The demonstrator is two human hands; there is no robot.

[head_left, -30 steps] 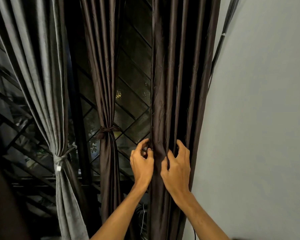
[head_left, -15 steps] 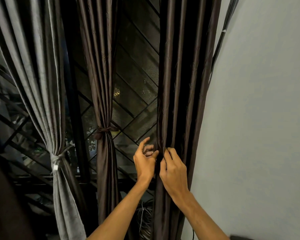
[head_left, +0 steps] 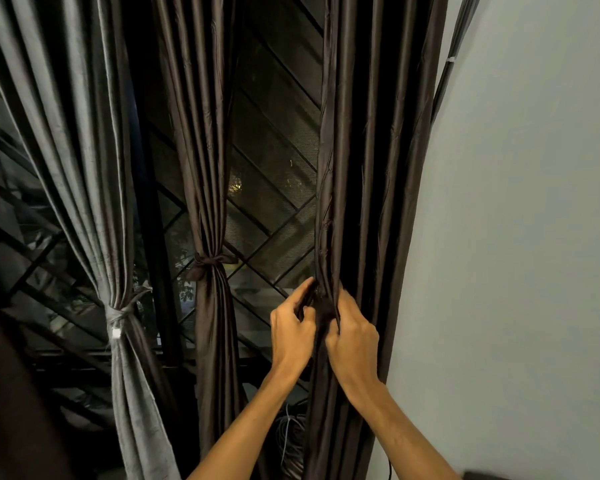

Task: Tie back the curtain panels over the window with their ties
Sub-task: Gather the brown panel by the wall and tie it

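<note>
A dark brown curtain panel [head_left: 371, 174] hangs loose at the right, next to the wall. My left hand [head_left: 291, 332] and my right hand [head_left: 352, 336] meet at its left edge, fingers curled around a dark strip of fabric there; I cannot tell whether that strip is the tie. The middle brown panel [head_left: 205, 140] is gathered by a brown tie [head_left: 208, 263] knotted around it. On the left, a grey panel [head_left: 70, 140] is cinched by a grey tie [head_left: 116, 317].
Behind the panels is a dark window with a diagonal metal grille [head_left: 274, 202]. A plain pale wall [head_left: 516, 237] fills the right side. Coiled cables [head_left: 291, 441] lie low between the brown panels. A thin cable [head_left: 447, 64] runs up the wall's edge.
Both hands have drawn together at the right panel's left edge and closed more tightly on the fabric. The view has shifted slightly upward and left.
</note>
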